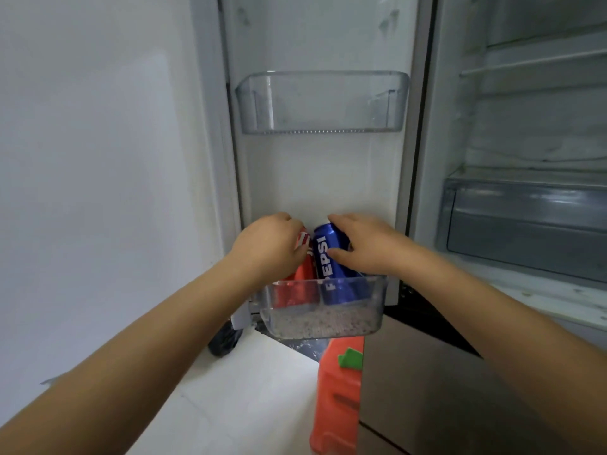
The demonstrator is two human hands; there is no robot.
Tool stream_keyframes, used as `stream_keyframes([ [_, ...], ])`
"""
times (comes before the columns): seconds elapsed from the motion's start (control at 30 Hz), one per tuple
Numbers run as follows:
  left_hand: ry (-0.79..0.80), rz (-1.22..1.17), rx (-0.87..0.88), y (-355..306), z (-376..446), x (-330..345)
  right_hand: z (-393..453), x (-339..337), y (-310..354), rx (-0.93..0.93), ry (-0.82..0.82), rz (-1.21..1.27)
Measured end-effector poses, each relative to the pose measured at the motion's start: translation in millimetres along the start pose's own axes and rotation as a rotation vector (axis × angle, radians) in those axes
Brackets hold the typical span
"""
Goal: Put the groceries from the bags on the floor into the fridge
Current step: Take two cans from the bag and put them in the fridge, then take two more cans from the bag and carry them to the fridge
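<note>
The fridge door stands open in front of me, with a clear lower door bin [371, 307] at its foot. A red can [303, 274] and a blue Pepsi can [325, 257] stand side by side in that bin, both tilted a little. My left hand [269, 247] grips the top of the red can. My right hand [364, 244] grips the upper part of the Pepsi can, thumb in front and fingers over the top. The lower halves of both cans show through the bin wall.
A second clear door bin [322, 103] hangs higher on the door. The fridge interior at right has wire shelves and a grey drawer [525, 224]. An orange bag [338, 395] and a dark bag [225, 343] lie on the white floor below. A white wall is at left.
</note>
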State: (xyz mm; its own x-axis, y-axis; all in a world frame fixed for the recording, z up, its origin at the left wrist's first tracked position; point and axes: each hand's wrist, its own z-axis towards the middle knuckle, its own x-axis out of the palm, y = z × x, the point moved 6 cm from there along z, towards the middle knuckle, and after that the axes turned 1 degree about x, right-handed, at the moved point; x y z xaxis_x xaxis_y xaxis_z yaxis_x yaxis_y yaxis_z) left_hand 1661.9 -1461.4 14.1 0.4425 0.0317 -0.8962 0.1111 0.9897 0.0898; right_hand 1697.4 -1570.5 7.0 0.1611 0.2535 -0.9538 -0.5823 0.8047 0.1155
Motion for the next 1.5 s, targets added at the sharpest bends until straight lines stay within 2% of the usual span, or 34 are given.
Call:
stream_keyframes([
  [0.27,-0.053,-0.055,-0.066,12.3,-43.5,-17.2,-20.5,-8.7,21.8,0.021,-0.266,0.069],
  [0.43,-0.021,0.005,-0.252,35.3,-105.9,-31.4,-43.8,-11.5,68.0,-0.048,-0.392,0.090],
  [0.53,0.018,0.034,-0.375,48.3,-158.2,-32.0,-65.2,2.2,103.1,-0.121,-0.394,0.137],
  [0.67,0.136,0.028,-0.513,64.1,-229.0,-14.7,-95.9,48.9,154.5,-0.209,-0.293,0.217],
  [0.83,0.264,0.008,-0.690,101.7,-338.3,6.6,-130.7,110.8,242.8,-0.273,-0.070,0.276],
  [0.9,0.300,0.014,-0.737,117.8,-372.8,13.4,-140.4,126.4,270.4,-0.292,-0.027,0.273],
  [1.13,0.424,0.035,-0.888,219.7,-543.5,20.3,-185.9,206.1,445.9,-0.411,0.134,0.296],
  [1.33,0.614,0.002,-0.926,306.1,-683.5,54.3,-221.8,305.7,574.8,-0.361,0.357,0.298],
  [1.5,0.797,-0.101,-0.940,342.3,-764.9,105.1,-258.7,402.1,607.5,-0.230,0.640,0.281],
])
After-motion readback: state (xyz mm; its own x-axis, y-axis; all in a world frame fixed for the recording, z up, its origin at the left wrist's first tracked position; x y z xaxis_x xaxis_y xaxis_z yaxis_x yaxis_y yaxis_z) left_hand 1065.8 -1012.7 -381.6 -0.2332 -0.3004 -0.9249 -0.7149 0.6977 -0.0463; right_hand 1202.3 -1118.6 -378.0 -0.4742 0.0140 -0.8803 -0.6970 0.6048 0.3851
